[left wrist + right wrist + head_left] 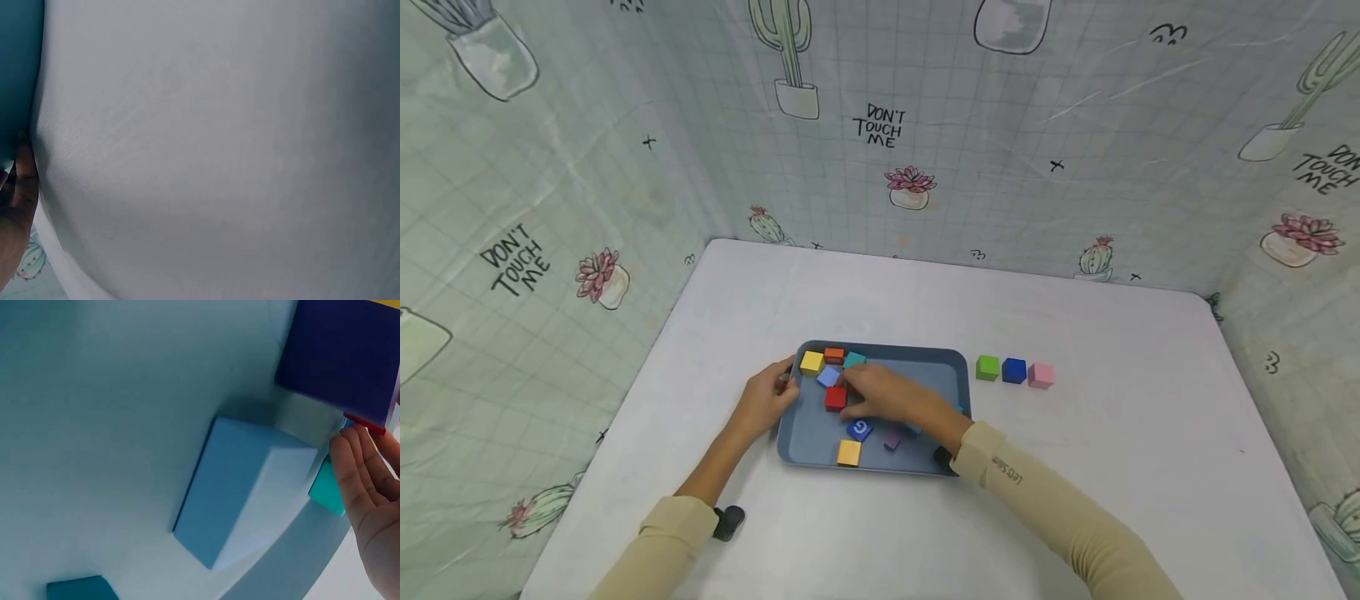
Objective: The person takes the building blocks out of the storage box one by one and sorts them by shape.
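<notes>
A grey-blue tray (808, 454) on the white table holds several coloured blocks. My left hand (765, 396) grips its left rim, thumb at the inner edge; in the left wrist view the fingers (26, 172) lie along its side. Over the tray, my right hand (880, 393) reaches left, index fingertip beside a light blue block (829, 377) and thumb near a red cube (836, 400). Its fingers look fairly straight in the right wrist view. A teal block (854, 359), an orange-red block (834, 356) and a yellow cube (812, 363) stand just beyond.
Nearer in the tray lie a blue block with a white mark (860, 429), a yellow-orange cube (849, 453) and a small purple block (892, 439). Right of the tray, a green cube (987, 367), a blue cube (1014, 371) and a pink cube (1041, 375) form a row.
</notes>
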The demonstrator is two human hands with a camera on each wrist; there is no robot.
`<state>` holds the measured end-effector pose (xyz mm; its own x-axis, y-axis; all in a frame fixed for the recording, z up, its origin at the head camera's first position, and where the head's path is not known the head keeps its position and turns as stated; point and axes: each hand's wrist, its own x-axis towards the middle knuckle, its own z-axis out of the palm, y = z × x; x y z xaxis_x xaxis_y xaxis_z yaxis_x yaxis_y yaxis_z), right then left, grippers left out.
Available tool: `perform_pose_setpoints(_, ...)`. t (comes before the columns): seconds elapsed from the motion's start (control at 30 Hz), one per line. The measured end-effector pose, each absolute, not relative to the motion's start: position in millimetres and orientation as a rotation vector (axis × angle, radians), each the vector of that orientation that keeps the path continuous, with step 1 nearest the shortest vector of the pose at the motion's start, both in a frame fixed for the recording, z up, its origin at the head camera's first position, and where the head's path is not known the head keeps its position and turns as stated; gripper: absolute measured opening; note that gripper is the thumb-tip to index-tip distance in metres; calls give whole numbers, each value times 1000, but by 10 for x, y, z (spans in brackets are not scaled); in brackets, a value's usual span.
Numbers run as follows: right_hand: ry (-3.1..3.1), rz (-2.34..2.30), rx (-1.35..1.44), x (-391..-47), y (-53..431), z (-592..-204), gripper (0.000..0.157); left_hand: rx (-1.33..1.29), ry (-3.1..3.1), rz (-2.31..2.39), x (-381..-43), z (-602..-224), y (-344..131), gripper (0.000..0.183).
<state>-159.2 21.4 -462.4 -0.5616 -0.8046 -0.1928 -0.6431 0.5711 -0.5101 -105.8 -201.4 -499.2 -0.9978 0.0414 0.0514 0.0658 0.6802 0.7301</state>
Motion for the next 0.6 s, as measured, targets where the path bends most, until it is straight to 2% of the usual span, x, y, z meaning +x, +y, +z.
perform_pose_setpoints(0.6,2422,-551,-1113,-1588,171,-4666,44,-99,-2838,-1223,-1075,-5020,-2033,49)
